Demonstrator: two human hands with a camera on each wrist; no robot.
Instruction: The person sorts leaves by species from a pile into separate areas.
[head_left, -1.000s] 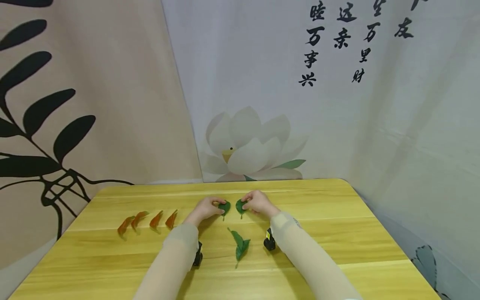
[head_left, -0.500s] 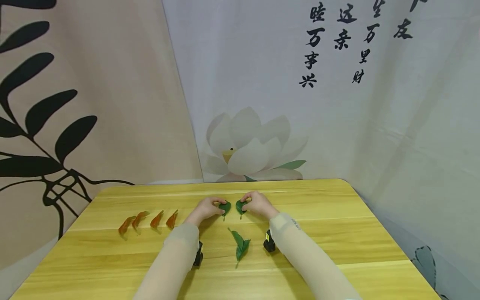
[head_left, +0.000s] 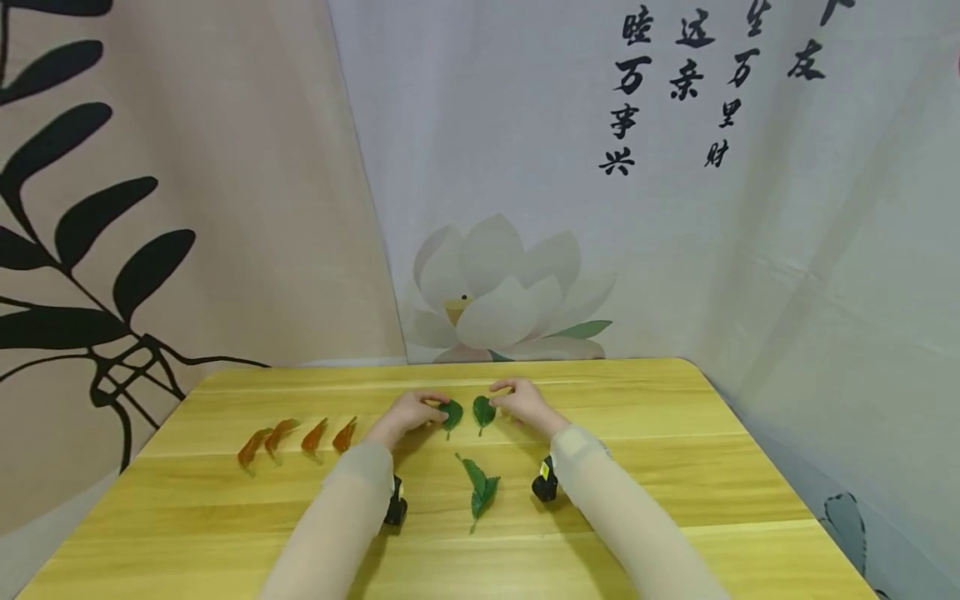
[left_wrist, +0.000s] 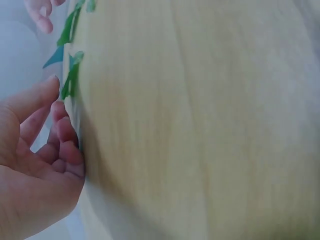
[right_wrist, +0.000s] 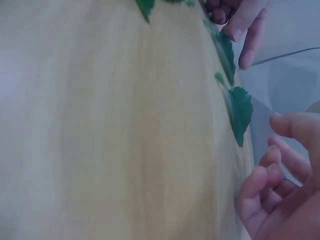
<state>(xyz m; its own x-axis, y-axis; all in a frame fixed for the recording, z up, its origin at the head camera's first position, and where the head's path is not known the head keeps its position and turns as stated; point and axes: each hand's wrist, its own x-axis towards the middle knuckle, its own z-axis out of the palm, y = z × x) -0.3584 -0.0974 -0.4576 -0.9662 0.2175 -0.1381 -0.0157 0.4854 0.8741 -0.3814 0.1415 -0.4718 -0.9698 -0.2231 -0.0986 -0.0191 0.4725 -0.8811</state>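
Note:
Two green leaves lie side by side on the wooden table (head_left: 637, 500): a left leaf (head_left: 452, 414) and a right leaf (head_left: 483, 411). My left hand (head_left: 408, 414) is at the left leaf, thumb and index finger spread by its edge. In the right wrist view that thumb is against or very near this leaf (right_wrist: 226, 52). My right hand (head_left: 525, 404) is just right of the other leaf, its fingers loosely bent and apart from it; the right wrist view shows a gap between the fingertips and the leaf (right_wrist: 241, 112).
Nearer me on the table lies a green leaf sprig (head_left: 482, 493). Several orange-red leaves stand in a row at the left, the closest one (head_left: 344, 435) beside my left wrist. A printed cloth (head_left: 510, 125) hangs behind the table's far edge.
My right hand has let go of the right leaf and drawn slightly up and to the right. The left fingers have loosened a little at the left leaf, which has hardly moved.

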